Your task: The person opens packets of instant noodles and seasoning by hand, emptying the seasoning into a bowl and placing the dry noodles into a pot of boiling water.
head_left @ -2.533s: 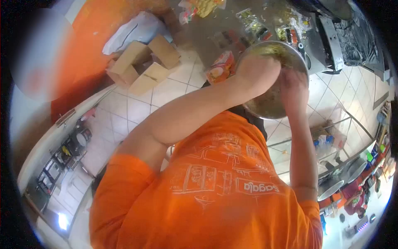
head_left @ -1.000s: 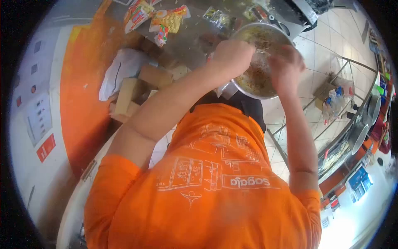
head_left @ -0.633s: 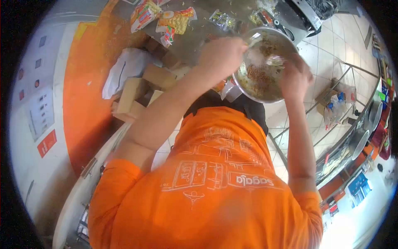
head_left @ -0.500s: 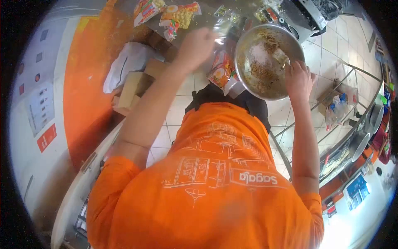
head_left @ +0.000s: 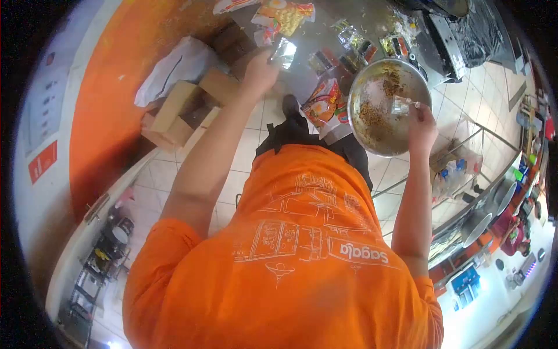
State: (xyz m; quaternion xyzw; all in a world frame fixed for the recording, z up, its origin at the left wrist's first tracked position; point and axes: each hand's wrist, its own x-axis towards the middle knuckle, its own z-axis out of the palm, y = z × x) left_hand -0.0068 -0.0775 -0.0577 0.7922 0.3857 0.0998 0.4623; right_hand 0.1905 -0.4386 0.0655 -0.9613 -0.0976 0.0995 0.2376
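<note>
My left hand (head_left: 260, 72) is closed on a small silver seasoning sachet (head_left: 284, 53), held above the edge of the grey worktop (head_left: 302, 64). Over the right part of a metal bowl (head_left: 390, 145), my right hand (head_left: 422, 123) pinches a small clear sachet (head_left: 401, 105). Inside the bowl lie brown crumbly seasoning (head_left: 372, 119) and a patch of pale powder (head_left: 375, 93). An orange-and-white noodle wrapper (head_left: 323, 104) rests against the bowl's left side. Several small sachets (head_left: 351, 39) lie on the worktop beyond it.
Noodle packs (head_left: 285, 16) lie at the far edge. A boxy metal appliance (head_left: 444, 46) stands right of the bowl. Below left are an open cardboard box (head_left: 180, 110) and a white sack (head_left: 174, 72). A metal-framed rack (head_left: 459, 157) stands at the right.
My left hand has come back from the sachets towards the left, now with a silver sachet. My right hand still pinches the clear sachet over the bowl. The whole view has shifted.
</note>
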